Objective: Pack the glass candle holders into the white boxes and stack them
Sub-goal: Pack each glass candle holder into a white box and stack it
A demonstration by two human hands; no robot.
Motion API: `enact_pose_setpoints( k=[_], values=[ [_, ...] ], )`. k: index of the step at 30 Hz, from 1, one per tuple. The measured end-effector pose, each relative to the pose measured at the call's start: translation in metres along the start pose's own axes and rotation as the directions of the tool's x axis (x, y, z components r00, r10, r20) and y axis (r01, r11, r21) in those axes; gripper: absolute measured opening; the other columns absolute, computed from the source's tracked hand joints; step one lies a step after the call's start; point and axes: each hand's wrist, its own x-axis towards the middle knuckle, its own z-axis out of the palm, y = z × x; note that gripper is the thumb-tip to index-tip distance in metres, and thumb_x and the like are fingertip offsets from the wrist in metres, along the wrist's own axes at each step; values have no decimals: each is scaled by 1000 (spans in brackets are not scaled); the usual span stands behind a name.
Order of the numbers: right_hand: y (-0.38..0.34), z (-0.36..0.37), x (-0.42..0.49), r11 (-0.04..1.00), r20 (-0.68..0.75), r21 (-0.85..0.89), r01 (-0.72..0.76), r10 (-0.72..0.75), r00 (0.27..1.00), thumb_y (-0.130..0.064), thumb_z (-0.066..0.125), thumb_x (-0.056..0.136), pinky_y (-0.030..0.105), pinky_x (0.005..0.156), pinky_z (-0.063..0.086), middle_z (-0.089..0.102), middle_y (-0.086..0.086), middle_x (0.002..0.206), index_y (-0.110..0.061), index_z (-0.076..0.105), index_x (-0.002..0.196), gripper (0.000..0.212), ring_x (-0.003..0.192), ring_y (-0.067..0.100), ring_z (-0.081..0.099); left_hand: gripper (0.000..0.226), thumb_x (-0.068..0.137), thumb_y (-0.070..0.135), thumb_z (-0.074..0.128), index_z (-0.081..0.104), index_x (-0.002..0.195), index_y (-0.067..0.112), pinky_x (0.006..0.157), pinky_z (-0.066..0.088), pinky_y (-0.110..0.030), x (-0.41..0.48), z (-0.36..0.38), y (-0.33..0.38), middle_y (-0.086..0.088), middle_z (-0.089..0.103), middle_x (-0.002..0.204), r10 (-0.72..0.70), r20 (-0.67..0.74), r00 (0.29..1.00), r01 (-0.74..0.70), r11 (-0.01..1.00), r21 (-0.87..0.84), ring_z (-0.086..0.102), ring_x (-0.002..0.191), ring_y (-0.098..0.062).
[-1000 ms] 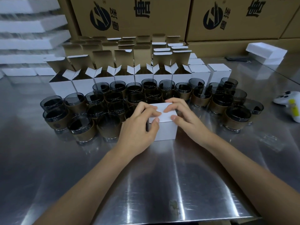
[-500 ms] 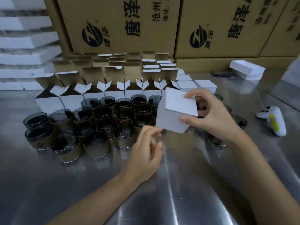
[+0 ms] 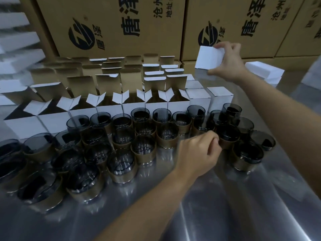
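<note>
My right hand [image 3: 228,62] grips a closed white box [image 3: 208,58] and holds it in the air at the back right, above the closed white boxes [image 3: 209,99] standing on the table. My left hand [image 3: 198,156] hovers low over the steel table with its fingers loosely curled and holds nothing. Its fingertips are close to a dark glass candle holder [image 3: 225,136]. Several dark glass candle holders [image 3: 121,162] with brown bases stand in a cluster across the table. Behind them stand rows of open white boxes [image 3: 107,105] with their flaps up.
Large brown cartons [image 3: 112,26] with black print form a wall at the back. White foam trays [image 3: 17,40] are stacked at the far left. A flat white block [image 3: 265,72] lies at the back right. The steel table [image 3: 208,206] stretches toward me.
My right hand lifted the closed white box from in front of me and carried it up and to the back right. My left hand let go of the box and stayed low.
</note>
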Motion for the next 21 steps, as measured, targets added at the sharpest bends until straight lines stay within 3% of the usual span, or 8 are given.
enact_pose_setpoints(
  k=[7,11,13,16,19,21],
  values=[
    [45,30,77,983,42,-152,-98,106,993,-8,82,72,31,105,34,23,12,145,-13,38,138,80,128,34,39,22,90,19,45,63,77,14,38,38,-28,16,18,-22,7,54,53,4,35,999,-4,1000,17,49,44,-11],
    [79,29,94,935,143,-304,-183,234,962,-18,83,73,38,95,39,24,13,148,-15,37,143,84,128,37,40,22,91,21,44,62,79,15,39,39,-27,20,26,-29,7,56,54,20,68,997,-21,1000,18,52,44,-11],
    [90,28,95,915,236,-355,-189,284,929,-19,82,74,35,84,43,31,15,145,-18,38,144,83,116,35,49,24,92,22,42,62,80,16,39,41,-28,21,28,-30,7,56,55,19,91,996,-21,1000,19,53,44,-11],
    [103,31,92,939,371,-268,-214,306,877,-8,76,78,31,76,51,47,15,132,-14,42,143,75,94,26,59,24,92,22,42,61,79,17,38,40,-28,22,29,-30,7,54,54,15,99,995,-18,1000,25,51,43,-11],
    [108,34,89,956,467,-192,-220,286,837,-2,65,86,24,70,48,51,12,120,-12,46,139,58,95,23,56,25,91,22,41,62,78,16,38,39,-28,22,29,-30,7,54,53,5,104,995,-7,1000,18,51,43,-12],
    [109,38,87,953,470,-120,-277,300,830,-1,55,91,25,76,47,53,10,108,-15,52,132,43,95,21,54,25,91,23,41,61,78,16,39,40,-28,22,29,-29,6,55,54,-10,111,994,8,1000,15,53,44,-14]
  ],
)
